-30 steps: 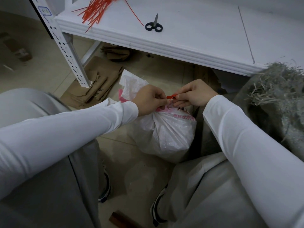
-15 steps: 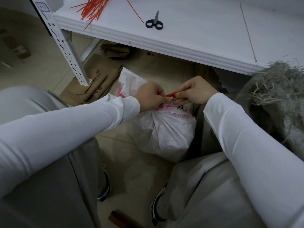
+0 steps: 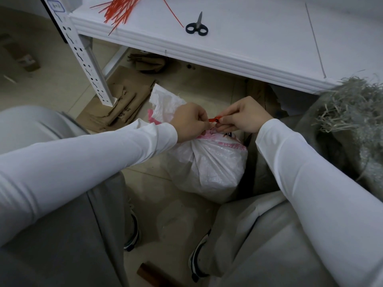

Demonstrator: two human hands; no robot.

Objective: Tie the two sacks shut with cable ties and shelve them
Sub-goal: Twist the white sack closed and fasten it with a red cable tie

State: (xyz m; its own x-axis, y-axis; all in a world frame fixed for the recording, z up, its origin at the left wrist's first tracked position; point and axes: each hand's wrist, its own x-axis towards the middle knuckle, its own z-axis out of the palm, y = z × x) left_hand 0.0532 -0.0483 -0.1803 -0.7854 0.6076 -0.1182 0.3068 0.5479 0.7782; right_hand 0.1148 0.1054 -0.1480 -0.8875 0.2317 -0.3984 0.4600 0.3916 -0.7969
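A white plastic sack (image 3: 209, 166) with pink print stands on the floor between my knees, its neck gathered under my hands. My left hand (image 3: 189, 121) and my right hand (image 3: 242, 116) both pinch a red cable tie (image 3: 214, 119) stretched between them just above the neck. Most of the tie is hidden by my fingers. A second sack (image 3: 352, 129), grey and stuffed with shredded paper, stands open at the right. A white shelf (image 3: 259, 40) runs across the top of the view.
On the shelf lie a bundle of red cable ties (image 3: 120, 9) and black-handled scissors (image 3: 196, 26). A perforated white shelf post (image 3: 83, 59) stands at the left. Flattened cardboard (image 3: 122, 104) lies on the tiled floor under the shelf. My shoes flank the sack.
Both hands stay at the sack's neck with the red tie. The view has shifted slightly, and a little more of the tie shows between my fingers.
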